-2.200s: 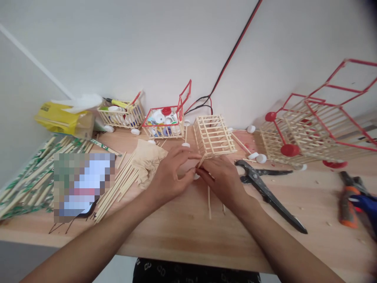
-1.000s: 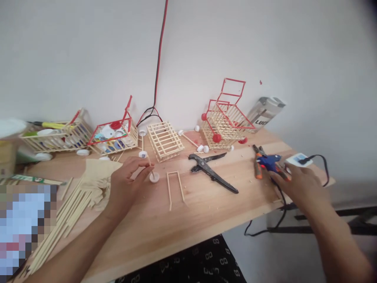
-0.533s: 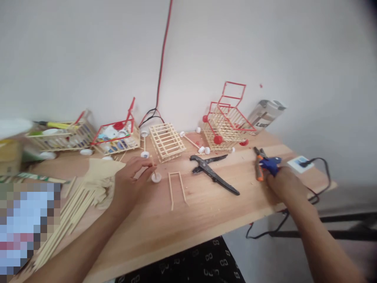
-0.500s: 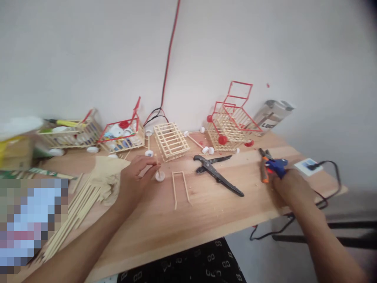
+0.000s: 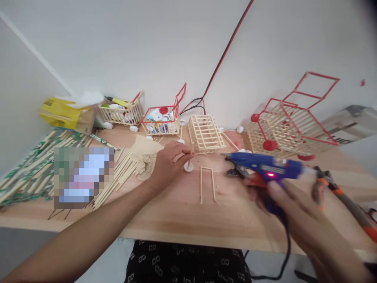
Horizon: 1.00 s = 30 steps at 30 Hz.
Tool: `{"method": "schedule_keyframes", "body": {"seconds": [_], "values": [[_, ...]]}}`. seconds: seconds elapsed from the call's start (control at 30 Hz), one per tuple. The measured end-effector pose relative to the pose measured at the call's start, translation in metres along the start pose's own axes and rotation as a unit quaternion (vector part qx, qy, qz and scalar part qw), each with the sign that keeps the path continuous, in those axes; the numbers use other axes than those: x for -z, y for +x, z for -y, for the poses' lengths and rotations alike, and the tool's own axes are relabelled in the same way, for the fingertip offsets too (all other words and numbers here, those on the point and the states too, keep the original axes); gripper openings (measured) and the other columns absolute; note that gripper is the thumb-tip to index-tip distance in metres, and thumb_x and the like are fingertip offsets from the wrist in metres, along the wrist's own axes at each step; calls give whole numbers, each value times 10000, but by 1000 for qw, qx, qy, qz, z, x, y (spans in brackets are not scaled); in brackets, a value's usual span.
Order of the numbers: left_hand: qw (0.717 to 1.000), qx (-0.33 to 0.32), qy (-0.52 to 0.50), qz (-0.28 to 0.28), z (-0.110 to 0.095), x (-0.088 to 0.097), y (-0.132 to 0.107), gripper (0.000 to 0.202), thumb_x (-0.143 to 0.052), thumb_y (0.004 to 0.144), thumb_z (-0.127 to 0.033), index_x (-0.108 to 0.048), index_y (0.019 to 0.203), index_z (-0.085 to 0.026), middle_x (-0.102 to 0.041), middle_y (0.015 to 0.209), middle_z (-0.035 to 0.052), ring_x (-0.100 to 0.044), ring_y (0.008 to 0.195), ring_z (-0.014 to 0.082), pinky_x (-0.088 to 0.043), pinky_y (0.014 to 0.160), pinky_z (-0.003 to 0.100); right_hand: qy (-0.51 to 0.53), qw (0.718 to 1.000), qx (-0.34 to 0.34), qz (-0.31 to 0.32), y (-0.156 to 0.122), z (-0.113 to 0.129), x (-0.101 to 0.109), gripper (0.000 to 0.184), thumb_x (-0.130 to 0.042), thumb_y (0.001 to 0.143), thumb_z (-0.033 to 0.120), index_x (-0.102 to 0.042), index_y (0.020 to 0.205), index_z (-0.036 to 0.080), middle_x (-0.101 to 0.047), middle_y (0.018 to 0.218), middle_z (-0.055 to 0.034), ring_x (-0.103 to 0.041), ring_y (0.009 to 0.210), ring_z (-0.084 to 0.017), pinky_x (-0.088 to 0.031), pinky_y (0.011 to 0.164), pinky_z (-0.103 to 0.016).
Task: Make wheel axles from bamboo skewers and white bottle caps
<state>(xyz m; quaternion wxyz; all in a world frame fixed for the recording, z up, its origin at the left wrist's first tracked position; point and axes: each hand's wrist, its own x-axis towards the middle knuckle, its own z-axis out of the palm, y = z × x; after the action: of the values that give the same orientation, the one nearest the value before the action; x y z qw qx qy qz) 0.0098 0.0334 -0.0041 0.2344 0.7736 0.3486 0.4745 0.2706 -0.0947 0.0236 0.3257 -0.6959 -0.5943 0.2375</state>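
My left hand (image 5: 172, 161) pinches a short wooden stick (image 5: 190, 156) upright, its lower end at a white bottle cap (image 5: 189, 168) on the table. My right hand (image 5: 282, 196) is wrapped around a blue glue gun (image 5: 265, 165) with a lit red light. The gun is held above the table, its nozzle pointing left toward the cap but apart from it. Between the hands lies a U-shaped stick frame (image 5: 207, 169). Behind it stands a plain stick basket (image 5: 207, 133). Black pliers on the table are mostly hidden behind the gun.
Small stick carts stand along the wall, one with red trim (image 5: 160, 120) full of caps, another larger one (image 5: 282, 129) at right. Orange-handled pliers (image 5: 341, 196) lie at right. Loose sticks (image 5: 118, 173), a cloth glove (image 5: 144, 155) and a pixelated patch (image 5: 85, 177) are at left.
My right hand has lifted the glue gun from the right side of the table and brought it left. The left hand still holds the stick at the cap. The view has turned left.
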Motion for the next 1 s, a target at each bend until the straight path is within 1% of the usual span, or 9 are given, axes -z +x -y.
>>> {"method": "schedule_keyframes", "body": {"seconds": [0.03,0.07,0.1,0.17,0.27,0.43,0.67,0.8,1.0], "values": [[1000,-1,0,0,0,0,0,96,-608,849,-233,-629,769,-184,-651,792,17,-594,822,166,-441,786,305,46,998,-2,48,6,9,-14,407,-380,904,554,-614,916,221,-656,724,-80,-583,567,-190,-477,508,-321],[1000,-3,0,1,0,0,0,93,-608,850,-232,-633,775,-183,-654,798,19,-595,825,165,-440,789,305,72,994,-6,80,11,14,-25,402,-409,894,558,-606,896,208,-648,721,-71,-563,559,-176,-460,494,-305],[1000,-3,0,2,0,1,-1,93,-606,853,-233,-637,781,-183,-657,804,19,-596,829,164,-439,791,305,91,992,-5,85,14,17,-34,408,-415,891,564,-595,874,198,-631,700,-59,-539,543,-162,-441,480,-290],[1000,-3,0,5,1,1,-1,97,-601,858,-239,-641,789,-183,-662,812,20,-598,832,163,-438,793,304,108,988,-3,107,17,16,-45,397,-422,899,550,-581,866,189,-617,722,-50,-540,587,-153,-441,521,-277],[1000,-9,0,3,2,1,-1,106,-604,857,-250,-637,783,-182,-660,803,21,-594,825,166,-437,780,302,125,986,-5,114,18,11,-55,393,-418,906,545,-568,874,182,-598,729,-39,-531,613,-144,-431,552,-265],[1000,-18,-2,-4,3,0,0,96,-618,849,-234,-639,781,-170,-661,795,28,-596,814,166,-434,780,306,154,980,-34,124,21,12,-63,431,-406,895,577,-564,855,178,-555,640,-17,-484,554,-136,-374,496,-255],[1000,-20,-13,-3,1,-1,1,94,-616,851,-219,-641,774,-171,-670,798,27,-597,810,165,-442,776,306,183,972,-46,137,26,2,-70,430,-425,878,594,-552,825,187,-580,682,-39,-501,576,-148,-381,515,-271],[1000,-18,-13,-1,1,-1,0,102,-611,856,-228,-648,784,-167,-674,805,32,-597,818,167,-443,777,308,213,966,-67,133,25,5,-72,421,-430,879,588,-547,855,184,-568,690,-30,-478,562,-138,-351,497,-265],[1000,-16,-13,-1,1,-1,0,95,-617,852,-231,-648,783,-173,-672,800,31,-598,814,170,-446,782,315,192,968,-64,145,25,7,-71,436,-409,885,595,-537,837,180,-531,677,-20,-459,570,-139,-333,517,-276]]}}
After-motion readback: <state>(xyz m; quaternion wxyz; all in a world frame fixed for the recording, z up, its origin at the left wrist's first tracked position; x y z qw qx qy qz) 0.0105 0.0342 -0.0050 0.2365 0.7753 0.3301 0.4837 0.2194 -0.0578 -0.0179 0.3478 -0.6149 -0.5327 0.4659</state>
